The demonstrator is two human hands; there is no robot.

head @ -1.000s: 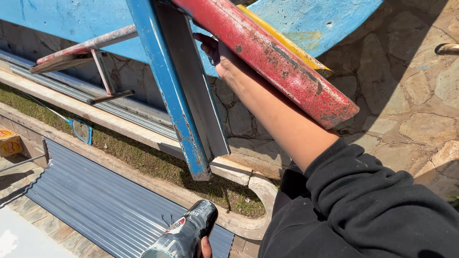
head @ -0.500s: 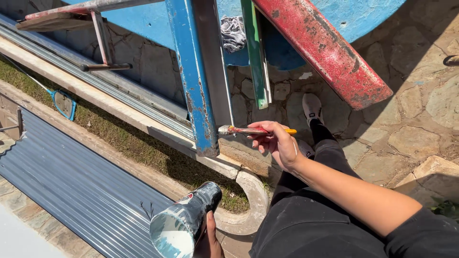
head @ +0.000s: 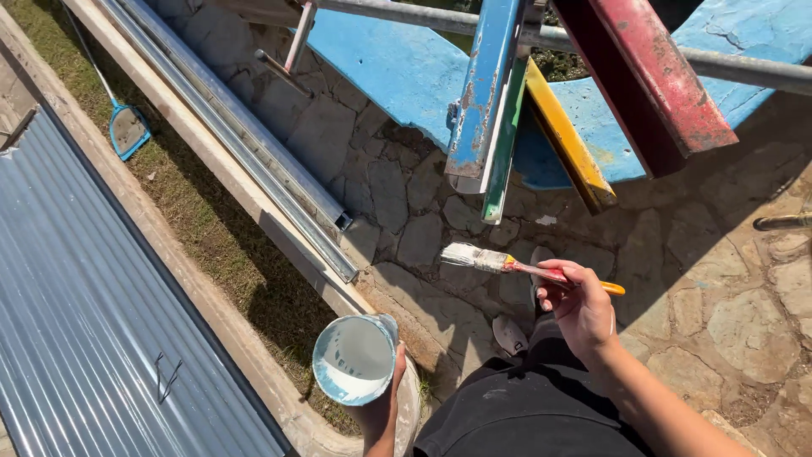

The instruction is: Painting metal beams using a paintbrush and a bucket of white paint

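Paint-streaked brush: your right hand (head: 584, 309) grips one paintbrush (head: 529, 268) by its red-and-orange handle, fingers wrapped round the middle of it.
Brush axis: long axis runs nearly level across the view, bristles (head: 461, 254) at the left end, handle tip at the right, past your knuckles.
Bristle state: pale, whitish-blue at the tip; wet or dry, can't tell.
Cup: your left hand (head: 385, 398) clasps one paint cup (head: 355, 359) from below and from its right side; the mouth faces up toward the camera, pale blue paint inside.
Key relation: the cup sits lower-left of the bristles, apart from them, with a clear gap of stone paving between. Bristles already point toward the cup side.
Nearer hand: your left hand owns the cup; your right hand is the farther one, with the brush tip closer to the cup than your knuckles are.
Overhead: painted bars hang above the brush, one blue bar (head: 482, 93), one green bar (head: 505, 140) tucked against it, one yellow bar (head: 568, 140), one red bar (head: 655, 72). The green bar's lower end is just above and right of the bristles, not touching.
Rail: one grey metal pipe (head: 744, 72) crosses behind the bars.
Ground: stone paving (head: 397, 203), one grass strip (head: 194, 220), one corrugated metal sheet (head: 76, 322) at left, one blue net on a pole (head: 128, 129) lying on the grass.
Counts: one brush, one cup, four coloured bars, two hands, both yours.
Legs: dark trousers (head: 524, 406) and one shoe (head: 510, 336) below your right hand.
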